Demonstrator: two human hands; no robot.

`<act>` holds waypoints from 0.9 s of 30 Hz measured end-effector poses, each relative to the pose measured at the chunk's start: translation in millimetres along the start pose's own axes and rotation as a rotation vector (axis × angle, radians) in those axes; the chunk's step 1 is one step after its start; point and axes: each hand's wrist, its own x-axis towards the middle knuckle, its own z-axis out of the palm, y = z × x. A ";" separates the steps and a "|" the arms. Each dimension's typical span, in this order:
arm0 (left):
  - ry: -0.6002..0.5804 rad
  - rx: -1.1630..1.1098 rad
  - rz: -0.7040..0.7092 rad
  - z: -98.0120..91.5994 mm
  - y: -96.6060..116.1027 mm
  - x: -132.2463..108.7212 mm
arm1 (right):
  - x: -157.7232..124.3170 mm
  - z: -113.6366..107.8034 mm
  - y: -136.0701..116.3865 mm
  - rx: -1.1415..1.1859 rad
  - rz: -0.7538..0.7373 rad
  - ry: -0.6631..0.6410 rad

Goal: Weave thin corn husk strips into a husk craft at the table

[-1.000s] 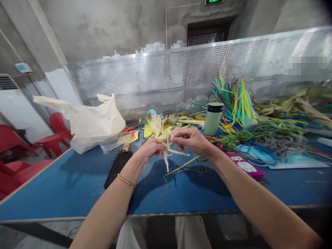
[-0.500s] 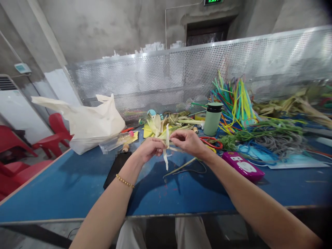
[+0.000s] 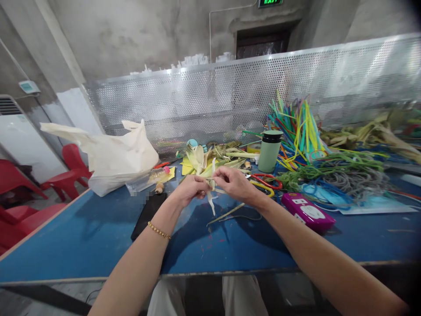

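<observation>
Above the middle of the blue table, my left hand (image 3: 192,188) pinches a pale corn husk strip (image 3: 211,205); one end points up and another hangs down. My right hand (image 3: 232,183) is closed on the same strip, its fingertips almost touching those of my left hand. Exactly how the strip is folded or knotted between the fingers is hidden. Below my right hand, a thin dry strand (image 3: 226,215) lies on the table. Behind my hands sits a heap of pale green husks (image 3: 199,159). Red-handled scissors (image 3: 274,181) lie to the right of my right hand.
A white plastic bag (image 3: 121,153) stands at the left, with a black flat object (image 3: 148,215) nearer me. On the right are a green tumbler (image 3: 269,153), a purple pack (image 3: 307,211), green cords (image 3: 345,169) and colourful strips (image 3: 302,131). A perforated metal panel (image 3: 184,101) runs behind.
My right hand has moved left and slightly down, bringing its fingertips onto the strip beside my left fingers. More of the scissors shows. My left hand has barely shifted.
</observation>
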 end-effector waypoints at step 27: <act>-0.162 -0.006 -0.002 1.1 4.1 -6.0 | 1.5 -6.3 4.4 0.372 0.187 -0.279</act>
